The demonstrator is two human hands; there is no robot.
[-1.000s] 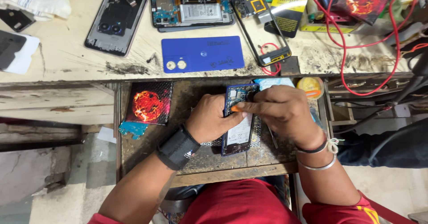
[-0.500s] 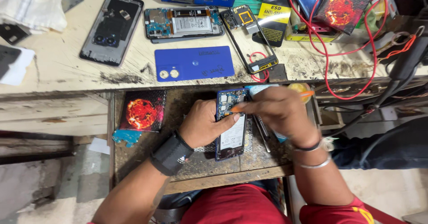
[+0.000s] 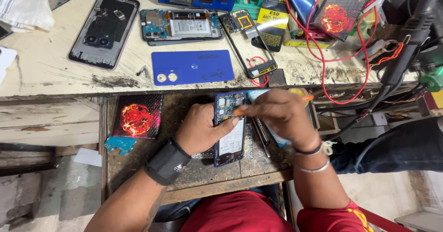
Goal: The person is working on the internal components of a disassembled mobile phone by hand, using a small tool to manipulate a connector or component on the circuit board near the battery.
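Observation:
An opened blue phone [image 3: 230, 137] with its circuit board and white battery showing lies on a pulled-out drawer board [image 3: 138, 167]. My left hand [image 3: 200, 128], with a black wrist wrap, holds the phone by its left edge. My right hand [image 3: 279, 114] pinches an orange-handled tool [image 3: 240, 112], its tip at the phone's upper board.
On the bench top lie a blue back cover [image 3: 193, 67], a dark phone shell [image 3: 104, 29], a second opened phone [image 3: 182, 26], a bare frame [image 3: 248, 43], red wires [image 3: 323, 56] and packets. A red-and-black card [image 3: 138, 116] and tweezers [image 3: 260, 135] lie on the drawer. Someone's dark trouser leg [image 3: 392, 149] is at right.
The view has shifted down a little. My hands stay on the blue phone, with the orange tool still at its upper board.

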